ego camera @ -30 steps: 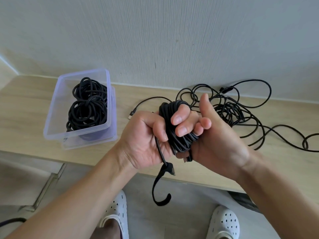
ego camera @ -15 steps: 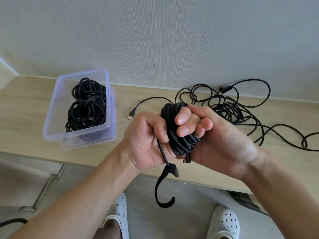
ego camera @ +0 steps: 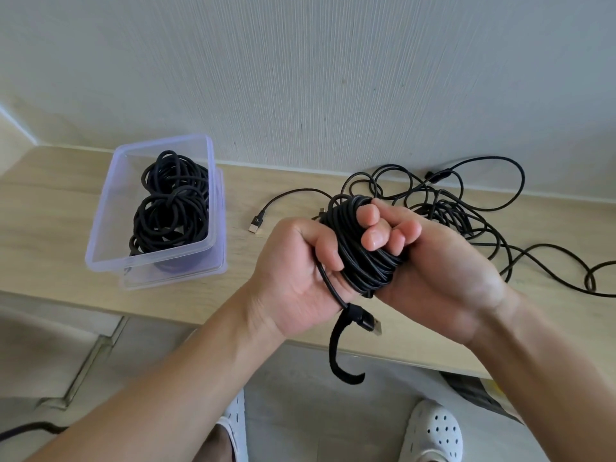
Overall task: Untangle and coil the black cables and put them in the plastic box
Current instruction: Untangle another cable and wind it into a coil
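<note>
At the left of the table (ego camera: 50, 201), the clear box (ego camera: 101, 221) holds black coils (ego camera: 170, 211), loosely wound and stacked. Right of it a loose plug (ego camera: 256, 225) lies on the table. Near the front edge, the left hand (ego camera: 293, 278) curls round a tight coil (ego camera: 363, 261) of matte black braided cable. A plug end (ego camera: 370, 323) and a strap (ego camera: 336, 355) hang below the fist. The right hand (ego camera: 443, 271) grips the same coil from the other side, fingers wrapped over it. Far right, the tangle (ego camera: 443, 208) sprawls in open loops on the table.
</note>
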The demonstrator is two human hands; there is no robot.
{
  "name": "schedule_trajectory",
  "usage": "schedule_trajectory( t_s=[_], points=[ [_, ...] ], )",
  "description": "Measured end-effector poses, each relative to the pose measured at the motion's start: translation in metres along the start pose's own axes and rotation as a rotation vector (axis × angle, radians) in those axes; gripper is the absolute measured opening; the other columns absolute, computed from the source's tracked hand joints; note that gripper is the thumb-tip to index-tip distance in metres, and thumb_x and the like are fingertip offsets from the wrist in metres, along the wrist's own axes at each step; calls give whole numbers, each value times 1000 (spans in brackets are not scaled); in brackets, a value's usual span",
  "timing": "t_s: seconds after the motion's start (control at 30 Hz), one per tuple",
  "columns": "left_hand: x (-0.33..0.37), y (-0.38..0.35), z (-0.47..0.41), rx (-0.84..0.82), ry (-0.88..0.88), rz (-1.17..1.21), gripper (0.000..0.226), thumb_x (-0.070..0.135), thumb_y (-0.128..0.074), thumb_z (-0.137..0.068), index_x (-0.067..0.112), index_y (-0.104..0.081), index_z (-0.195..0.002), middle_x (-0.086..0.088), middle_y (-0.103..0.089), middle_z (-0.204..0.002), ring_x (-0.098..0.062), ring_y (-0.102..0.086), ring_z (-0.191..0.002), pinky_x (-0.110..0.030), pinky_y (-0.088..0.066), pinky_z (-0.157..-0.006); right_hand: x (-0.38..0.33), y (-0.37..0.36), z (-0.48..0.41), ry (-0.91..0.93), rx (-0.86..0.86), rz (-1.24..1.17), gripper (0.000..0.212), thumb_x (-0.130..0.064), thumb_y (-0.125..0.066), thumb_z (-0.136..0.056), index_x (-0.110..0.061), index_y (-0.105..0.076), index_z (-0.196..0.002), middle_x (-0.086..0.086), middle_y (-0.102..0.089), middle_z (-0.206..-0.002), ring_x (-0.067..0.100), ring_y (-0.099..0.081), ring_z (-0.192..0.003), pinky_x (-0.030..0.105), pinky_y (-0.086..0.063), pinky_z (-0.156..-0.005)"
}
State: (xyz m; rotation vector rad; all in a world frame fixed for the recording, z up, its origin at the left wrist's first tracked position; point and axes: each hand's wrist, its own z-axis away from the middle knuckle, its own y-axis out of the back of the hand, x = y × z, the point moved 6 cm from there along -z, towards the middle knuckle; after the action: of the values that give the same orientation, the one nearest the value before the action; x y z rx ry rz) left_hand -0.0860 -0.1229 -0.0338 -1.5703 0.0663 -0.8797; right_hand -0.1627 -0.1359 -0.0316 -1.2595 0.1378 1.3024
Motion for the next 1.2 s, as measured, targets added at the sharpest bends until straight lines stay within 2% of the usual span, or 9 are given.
schedule_trajectory(
  t_s=[0.13,0.27,0.33,0.4,0.63,0.77,0.83,1.0,1.2],
  points=[
    [2,1,4,166,-124,80,34,-5,-36,-55,3,-65,-72,-7,-57,-67,-29,-66,-84,-29,-57,-83,0,3,-4,25,0,15,42,-22,-43,-102,-16,-70,-71,-5,-56,-60,3,-39,-52,22,-41,-83],
    [1,1,7,275,-202,75,15,11,-48,-68,3,-62,-70,-8,-53,-64,-32,-69,-77,-29,-60,-76,0,1,-4,44,-14,55,41,-21,-42,-103,-14,-70,-74,-3,-59,-63,2,-41,-47,15,-49,-63],
    [0,2,8,332,-189,42,25,29,-61,-81,7,-61,-69,-5,-53,-61,-28,-70,-74,-27,-59,-75,0,1,-5,51,-19,76,41,-22,-41,-103,-15,-70,-74,-3,-59,-62,2,-41,-47,15,-47,-60],
    [0,7,8,434,-190,-38,35,43,-66,-81,13,-58,-65,-1,-51,-57,-20,-69,-66,-23,-58,-70,2,1,-6,57,-18,128,40,-23,-41,-103,-16,-68,-74,-4,-56,-62,3,-39,-50,17,-40,-65],
    [-4,23,12,688,-308,-114,29,35,-78,-70,14,-59,-64,0,-54,-57,-15,-66,-57,-21,-57,-60,11,3,-15,51,17,186,36,-24,-43,-103,-14,-61,-74,-5,-47,-60,4,-39,-55,21,-35,-65],
    [-2,27,14,714,-300,-119,25,32,-74,-84,7,-71,-84,-2,-65,-65,-12,-65,-58,-21,-56,-59,6,6,-17,109,58,310,25,-24,-45,-103,-6,-62,-99,-1,-40,-65,10,-36,-61,32,-28,-67],
    [-3,27,11,687,-273,-132,27,35,-72,-87,11,-71,-75,-1,-62,-65,-11,-62,-57,-22,-56,-63,6,8,-17,136,91,376,24,-26,-44,-103,-9,-60,-96,-4,-42,-63,7,-37,-58,32,-26,-64],
    [-4,31,12,759,-292,-229,32,36,-66,-93,12,-56,-73,1,-49,-60,-10,-52,-51,-20,-50,-53,13,4,-18,94,140,447,39,-35,-38,-105,-15,-55,-76,-12,-46,-56,4,-39,-55,23,-34,-62],
    [0,36,7,833,-265,-266,38,37,-61,-96,13,-51,-68,0,-47,-57,-14,-50,-53,-22,-50,-53,21,5,-22,44,74,380,40,-40,-36,-105,-15,-55,-81,-7,-51,-67,9,-52,-71,35,-44,-86]
  ],
)
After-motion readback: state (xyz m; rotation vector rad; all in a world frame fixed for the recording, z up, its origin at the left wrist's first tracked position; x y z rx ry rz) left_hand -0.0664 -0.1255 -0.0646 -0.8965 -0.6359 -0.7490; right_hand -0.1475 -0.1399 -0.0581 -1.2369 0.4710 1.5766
